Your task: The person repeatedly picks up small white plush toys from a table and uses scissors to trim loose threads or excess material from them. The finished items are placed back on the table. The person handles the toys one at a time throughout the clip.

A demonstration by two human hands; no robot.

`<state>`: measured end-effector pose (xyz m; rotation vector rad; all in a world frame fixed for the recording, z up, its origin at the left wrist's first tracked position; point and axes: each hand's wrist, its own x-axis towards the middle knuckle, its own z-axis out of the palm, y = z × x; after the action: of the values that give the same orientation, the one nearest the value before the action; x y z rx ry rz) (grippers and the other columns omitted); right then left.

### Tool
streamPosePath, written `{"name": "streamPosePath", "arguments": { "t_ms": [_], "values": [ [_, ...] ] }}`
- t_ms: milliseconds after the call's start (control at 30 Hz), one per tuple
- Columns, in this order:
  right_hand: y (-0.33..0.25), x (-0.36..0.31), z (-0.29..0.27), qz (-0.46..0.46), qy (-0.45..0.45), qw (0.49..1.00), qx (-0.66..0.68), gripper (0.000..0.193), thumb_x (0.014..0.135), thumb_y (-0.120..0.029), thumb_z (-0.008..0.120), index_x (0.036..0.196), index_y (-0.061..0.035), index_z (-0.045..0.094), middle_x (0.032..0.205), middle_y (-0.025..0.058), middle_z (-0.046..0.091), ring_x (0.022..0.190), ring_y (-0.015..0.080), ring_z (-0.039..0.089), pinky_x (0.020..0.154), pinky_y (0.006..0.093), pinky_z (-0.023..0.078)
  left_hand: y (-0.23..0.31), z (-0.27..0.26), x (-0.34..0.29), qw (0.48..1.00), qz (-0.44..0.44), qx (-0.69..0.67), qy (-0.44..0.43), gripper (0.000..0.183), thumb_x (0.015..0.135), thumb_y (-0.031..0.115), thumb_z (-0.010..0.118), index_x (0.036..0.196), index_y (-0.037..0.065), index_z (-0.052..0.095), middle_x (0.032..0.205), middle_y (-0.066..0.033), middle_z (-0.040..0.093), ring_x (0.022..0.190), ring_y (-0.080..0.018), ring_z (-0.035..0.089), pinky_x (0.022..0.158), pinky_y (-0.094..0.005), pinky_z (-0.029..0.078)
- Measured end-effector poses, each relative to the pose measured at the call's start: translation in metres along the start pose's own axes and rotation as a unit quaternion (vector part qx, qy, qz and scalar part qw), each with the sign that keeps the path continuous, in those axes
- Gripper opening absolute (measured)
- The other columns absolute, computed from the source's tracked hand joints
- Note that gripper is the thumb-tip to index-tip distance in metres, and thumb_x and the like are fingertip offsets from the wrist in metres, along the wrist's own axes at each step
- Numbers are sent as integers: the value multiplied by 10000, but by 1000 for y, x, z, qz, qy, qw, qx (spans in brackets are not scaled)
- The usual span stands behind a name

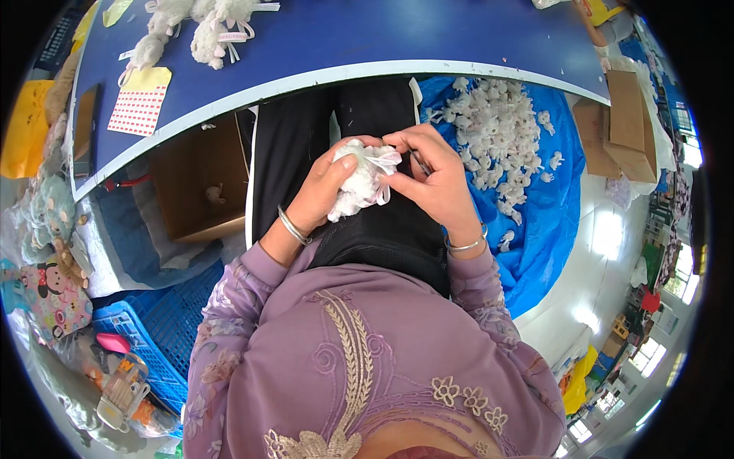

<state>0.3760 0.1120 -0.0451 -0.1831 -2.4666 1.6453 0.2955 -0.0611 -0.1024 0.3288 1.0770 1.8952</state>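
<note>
Over my lap, my left hand [317,187] is closed round a small white plush toy [353,190], thumb pressed on its front. A pale pink-and-white ribbon [384,160] hangs from the toy. My right hand [437,174] is bent close to the ribbon, its thumb and forefinger at the ribbon's edge. Within the curled right fingers sits a small dark metal tool [419,162], mostly hidden, its kind unclear. More white plush toys with ribbons [208,44] lie at the far left of the blue table [367,46].
A sheet of red-printed stickers [139,107] lies on the table's left. Right of my legs, a blue sheet-lined container [562,222] holds a heap of small white plush pieces [497,130]. A cardboard box [172,183] and a blue crate [145,336] stand left; another carton [631,126] is right.
</note>
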Motion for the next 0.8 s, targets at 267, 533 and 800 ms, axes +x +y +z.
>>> {"name": "streamPosePath", "arguments": {
  "t_ms": [267,533,800],
  "values": [
    [5,7,4,-35,-22,999,1,185,842,-68,725,997,12,662,849,41,638,687,109,577,617,235,461,-2,-1,2,1000,-29,10,-3,500,935,381,534,1252,-6,534,1057,-99,645,898,-153,642,794,-272,520],
    [10,3,9,128,-10,983,128,179,921,-164,673,907,13,654,775,10,639,699,41,544,593,217,440,-3,-7,5,998,-55,-30,-33,320,968,264,541,1162,12,577,988,-81,667,857,-138,644,760,-259,525],
    [41,7,-94,97,325,923,-180,202,889,-169,677,1026,-22,695,916,37,699,752,95,611,660,243,479,-16,-11,8,999,-14,-44,0,511,1007,480,408,1139,25,599,1224,-153,597,1046,-211,616,889,-323,516]
  ]
}}
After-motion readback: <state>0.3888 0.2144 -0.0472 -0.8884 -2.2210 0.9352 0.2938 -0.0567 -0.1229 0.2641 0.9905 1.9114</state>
